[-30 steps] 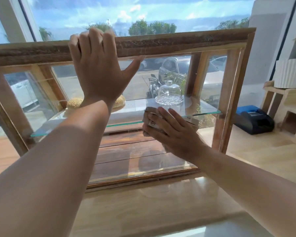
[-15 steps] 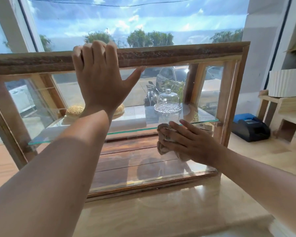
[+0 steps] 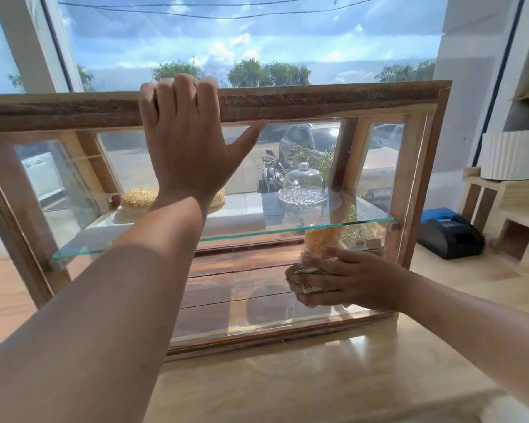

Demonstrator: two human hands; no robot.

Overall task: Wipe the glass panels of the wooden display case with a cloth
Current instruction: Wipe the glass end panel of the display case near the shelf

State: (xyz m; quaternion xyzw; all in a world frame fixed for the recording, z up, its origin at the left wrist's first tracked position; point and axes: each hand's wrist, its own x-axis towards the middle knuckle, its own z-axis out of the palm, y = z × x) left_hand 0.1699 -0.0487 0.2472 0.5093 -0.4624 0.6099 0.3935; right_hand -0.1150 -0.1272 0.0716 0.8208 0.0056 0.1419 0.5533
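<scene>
A wooden display case (image 3: 318, 100) with glass panels stands on a pale counter in front of a window. My left hand (image 3: 184, 141) holds its top rail: the fingers hook over the top edge and the thumb spreads out along the glass. My right hand (image 3: 348, 279) presses a bunched cloth (image 3: 310, 271) flat against the lower right of the front glass panel (image 3: 251, 300), just above the bottom rail. The cloth shows between my spread fingers.
Inside the case, a glass shelf (image 3: 257, 230) carries a clear glass dome (image 3: 302, 184) and a round seeded bun (image 3: 138, 198). To the right on the counter (image 3: 287, 377) sit a black and blue device (image 3: 446, 233) and a wooden crate (image 3: 507, 221) under a white ribbed planter (image 3: 513, 157).
My right hand has slid the cloth down and to the right, from just below the glass shelf to near the bottom rail. My left hand's fingers have curled further over the top rail.
</scene>
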